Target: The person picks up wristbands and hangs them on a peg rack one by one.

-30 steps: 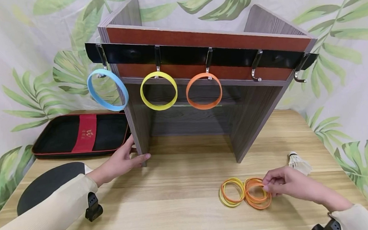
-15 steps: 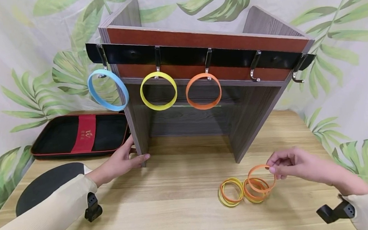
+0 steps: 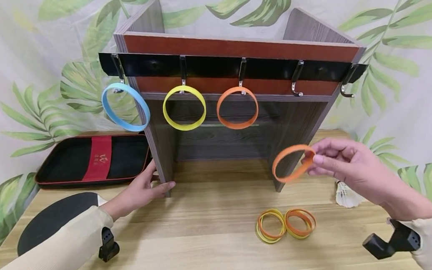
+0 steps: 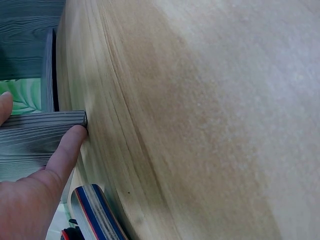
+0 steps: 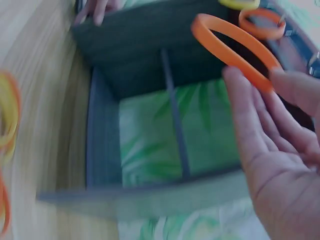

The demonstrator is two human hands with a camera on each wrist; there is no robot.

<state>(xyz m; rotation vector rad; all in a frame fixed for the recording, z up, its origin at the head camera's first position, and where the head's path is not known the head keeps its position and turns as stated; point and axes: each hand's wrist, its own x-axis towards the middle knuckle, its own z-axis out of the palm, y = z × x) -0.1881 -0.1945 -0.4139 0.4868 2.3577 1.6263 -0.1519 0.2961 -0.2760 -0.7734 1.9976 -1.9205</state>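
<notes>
Clock positions read about the centre of the head view.

Right hand (image 3: 357, 169), between 3 and 4 o'clock: thumb and fingers pinch the rim of a smooth, flat-walled orange ring-shaped band (image 3: 300, 171). Band is tilted and clear of the table, near 4 o'clock, its loop extending toward 9 from the fingertips.

Left hand (image 3: 141, 192), 8 o'clock: grips the left side panel of a grey wood-grain stand (image 3: 296, 129) with a red-brown front board, thumb on one face, fingers on the other.

Glossy black rail (image 3: 211, 64) with five metal hooks spans the stand's front, 10 o'clock through 12 to past 2. Hung on it: light blue band (image 3: 146, 110) between 9 and 10, yellow band (image 3: 186, 128) between 10 and 11, second orange band (image 3: 239, 126) between 1 and 2.

On the pale wooden table (image 3: 209, 252), near 5: two side-by-side piles of yellow and orange bands (image 3: 271, 240). White shuttlecock (image 3: 347, 195) at 4, partly behind the right hand. Black open case (image 3: 60, 160) with red strap at 9; black-faced rounded bat (image 3: 56, 219) at 8, partly under the left sleeve.
</notes>
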